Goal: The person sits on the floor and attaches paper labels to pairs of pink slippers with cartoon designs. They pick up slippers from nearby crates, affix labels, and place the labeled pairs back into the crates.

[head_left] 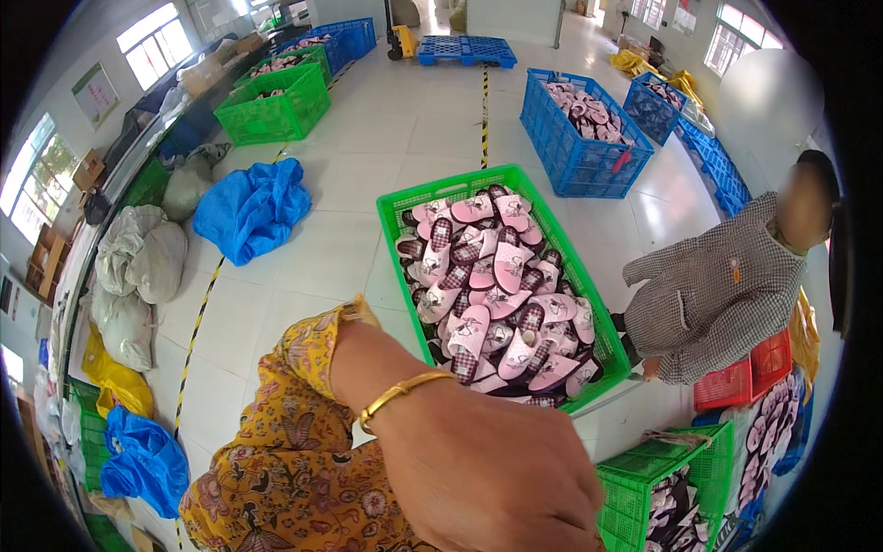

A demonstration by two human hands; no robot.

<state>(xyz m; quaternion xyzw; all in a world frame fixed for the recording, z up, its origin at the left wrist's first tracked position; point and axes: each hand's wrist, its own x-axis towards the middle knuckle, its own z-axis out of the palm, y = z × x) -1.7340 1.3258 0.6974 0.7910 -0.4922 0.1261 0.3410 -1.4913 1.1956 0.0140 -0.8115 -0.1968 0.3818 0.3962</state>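
Observation:
My left hand (497, 469), with a gold bangle at the wrist and a yellow floral sleeve, is raised close in front of me at the lower middle. Its back faces me and its fingers curl downward; whatever they may hold is hidden. Just beyond it on the floor stands a green plastic crate (397, 241), heaped with pink slippers (471, 329) that have dark checked insoles. The hand overlaps the crate's near end in view, and I cannot tell whether they touch. My right hand is out of sight.
A co-worker (708, 285) in a checked smock stands right of the crate, one hand (651, 368) near its rim. Another green crate (635, 497) holds slippers at lower right. Blue crates (575, 156) stand beyond. Sacks (138, 253) and a blue tarp (253, 210) lie left.

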